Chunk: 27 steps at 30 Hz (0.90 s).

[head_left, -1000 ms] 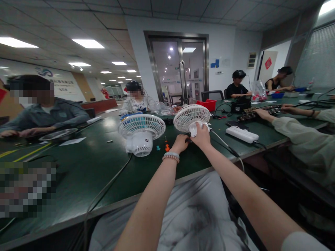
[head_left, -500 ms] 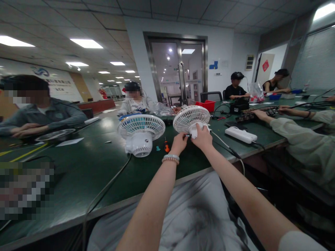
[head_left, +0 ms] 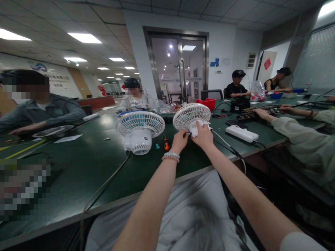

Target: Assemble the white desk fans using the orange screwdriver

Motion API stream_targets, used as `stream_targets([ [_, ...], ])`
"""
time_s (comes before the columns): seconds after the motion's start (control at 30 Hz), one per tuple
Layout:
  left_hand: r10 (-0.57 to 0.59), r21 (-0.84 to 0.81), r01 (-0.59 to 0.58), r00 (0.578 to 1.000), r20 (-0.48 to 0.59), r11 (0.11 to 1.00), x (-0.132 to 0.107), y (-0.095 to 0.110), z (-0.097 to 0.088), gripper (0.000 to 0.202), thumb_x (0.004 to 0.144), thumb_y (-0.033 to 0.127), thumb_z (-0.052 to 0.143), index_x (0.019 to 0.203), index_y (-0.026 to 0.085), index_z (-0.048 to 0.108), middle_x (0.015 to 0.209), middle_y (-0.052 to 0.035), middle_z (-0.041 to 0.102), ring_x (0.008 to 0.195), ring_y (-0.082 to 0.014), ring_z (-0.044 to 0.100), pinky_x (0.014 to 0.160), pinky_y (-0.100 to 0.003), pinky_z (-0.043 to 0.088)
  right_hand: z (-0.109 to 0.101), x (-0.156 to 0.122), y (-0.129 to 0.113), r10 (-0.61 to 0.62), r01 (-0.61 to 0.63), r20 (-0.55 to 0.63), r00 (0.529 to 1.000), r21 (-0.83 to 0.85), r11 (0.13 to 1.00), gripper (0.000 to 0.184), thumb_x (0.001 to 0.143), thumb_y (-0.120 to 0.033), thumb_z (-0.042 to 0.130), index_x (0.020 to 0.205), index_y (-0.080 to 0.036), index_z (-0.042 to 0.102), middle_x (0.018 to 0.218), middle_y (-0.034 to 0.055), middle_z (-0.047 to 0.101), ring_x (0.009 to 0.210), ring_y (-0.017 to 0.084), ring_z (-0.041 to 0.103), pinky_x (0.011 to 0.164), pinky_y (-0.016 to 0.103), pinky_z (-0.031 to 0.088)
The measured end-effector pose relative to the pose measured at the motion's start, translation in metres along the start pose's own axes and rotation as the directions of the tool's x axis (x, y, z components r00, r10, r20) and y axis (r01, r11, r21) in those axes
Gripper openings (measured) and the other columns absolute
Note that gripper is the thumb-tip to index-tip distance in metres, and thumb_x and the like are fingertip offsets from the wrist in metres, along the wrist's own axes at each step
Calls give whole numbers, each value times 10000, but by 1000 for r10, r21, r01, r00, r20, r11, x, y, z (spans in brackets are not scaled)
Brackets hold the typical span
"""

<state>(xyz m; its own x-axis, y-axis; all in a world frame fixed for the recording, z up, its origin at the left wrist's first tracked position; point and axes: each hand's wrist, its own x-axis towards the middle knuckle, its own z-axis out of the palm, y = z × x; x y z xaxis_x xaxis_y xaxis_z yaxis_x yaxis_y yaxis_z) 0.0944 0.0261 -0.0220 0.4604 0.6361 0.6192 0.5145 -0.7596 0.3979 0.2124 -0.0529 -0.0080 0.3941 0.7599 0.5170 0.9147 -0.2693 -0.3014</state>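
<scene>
A white electric fan [head_left: 192, 115] lies on the green table with its grille turned up and away from me. My right hand [head_left: 203, 135] is wrapped round its motor housing. Close by, my left hand [head_left: 181, 140] has its fingers pinched at the housing's left side; a small dark piece shows at the fingertips, too small to name. A second white fan [head_left: 140, 131] rests to the left, grille up, touched by neither hand. Between the fans lie an orange-handled screwdriver [head_left: 166, 144] and a small teal piece [head_left: 157, 146].
A white power strip [head_left: 242, 133] lies right of the fan, near a co-worker's hands on a dark slatted part [head_left: 258, 112]. A red bin [head_left: 206, 104] stands behind. The left fan's cord [head_left: 108, 185] runs over the table's front edge. Other people sit around the table.
The view has tilted slightly. My hands stay at the same fan with almost no movement. At the far left, a co-worker's hand has shifted on the table.
</scene>
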Motion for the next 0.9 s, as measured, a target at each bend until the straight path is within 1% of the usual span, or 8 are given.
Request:
stream_targets([
  [0.17, -8, -4, 8, 1000, -7, 1000, 0, 1, 0, 194, 802, 223, 475, 915, 160, 620, 906, -57, 657, 827, -159, 588, 802, -297, 452, -2, -1, 0, -4, 4, -1, 1000, -11, 1000, 777, 690, -466, 590, 1336, -245, 217, 1158, 138, 367, 1002, 273, 482, 767, 362, 419],
  [0.4, 31, -5, -31, 999, -39, 1000, 3, 1, 1, 187, 776, 228, 497, 901, 163, 621, 851, -49, 644, 773, -154, 570, 768, -294, 450, -2, 0, -1, 9, -10, -5, 1000, -6, 1000, 765, 702, -468, 577, 1340, -239, 220, 1163, 140, 367, 1017, 276, 478, 779, 365, 421],
  [0.57, -7, -7, 7, 999, -34, 1000, 5, 1, 2, 212, 748, 182, 504, 921, 168, 625, 863, -49, 638, 786, -150, 567, 772, -289, 455, -1, 1, -1, 11, -11, -7, 1000, -8, 1000, 765, 701, -456, 576, 1340, -242, 214, 1174, 140, 360, 1017, 274, 480, 776, 364, 422],
  [0.67, -5, -16, 4, 999, -35, 1000, 6, 0, 3, 215, 738, 163, 505, 917, 167, 626, 886, -49, 640, 806, -149, 570, 790, -285, 455, -1, 2, -1, 9, -9, -20, 1000, -9, 1000, 763, 692, -459, 583, 1333, -254, 225, 1164, 131, 366, 1011, 270, 483, 771, 356, 423],
  [0.9, -37, -32, 36, 999, -14, 999, 6, 1, 2, 212, 784, 209, 481, 940, 171, 619, 908, -50, 656, 826, -154, 588, 800, -288, 453, -2, 1, -1, 9, -9, -15, 1000, -5, 1000, 763, 697, -454, 574, 1338, -247, 217, 1169, 136, 364, 1019, 270, 477, 773, 357, 419],
])
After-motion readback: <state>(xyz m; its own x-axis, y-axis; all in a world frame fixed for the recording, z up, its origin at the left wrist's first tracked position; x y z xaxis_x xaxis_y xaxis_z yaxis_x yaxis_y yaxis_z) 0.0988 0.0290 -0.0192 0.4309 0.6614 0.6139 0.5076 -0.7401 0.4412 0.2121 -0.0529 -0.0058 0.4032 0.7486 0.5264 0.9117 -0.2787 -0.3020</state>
